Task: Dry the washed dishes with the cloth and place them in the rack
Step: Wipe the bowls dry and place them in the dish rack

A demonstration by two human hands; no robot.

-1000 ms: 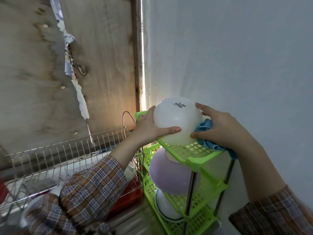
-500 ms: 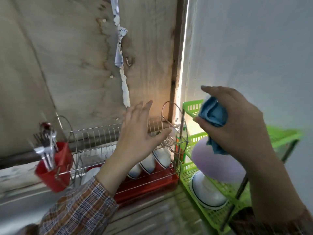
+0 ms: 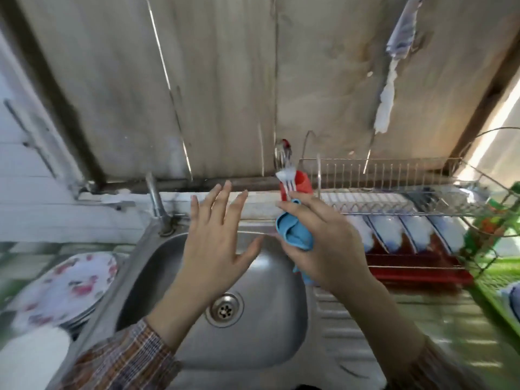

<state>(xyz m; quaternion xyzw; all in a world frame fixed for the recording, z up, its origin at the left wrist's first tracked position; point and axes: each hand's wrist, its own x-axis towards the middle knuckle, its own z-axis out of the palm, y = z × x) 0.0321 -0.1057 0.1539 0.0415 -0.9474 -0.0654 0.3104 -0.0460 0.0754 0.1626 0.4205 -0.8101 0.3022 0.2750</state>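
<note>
The stainless steel sink lies in the middle, with the metal tap behind its left corner, the stack of flowered white plates to its left, the silver wire dish rack behind and right, and the green plastic shelf rightmost.

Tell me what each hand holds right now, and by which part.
The right hand grips the blue cloth, bunched up in its curled fingers with folds poking out. The left hand holds nothing, its fingers spread over the sink.
</note>
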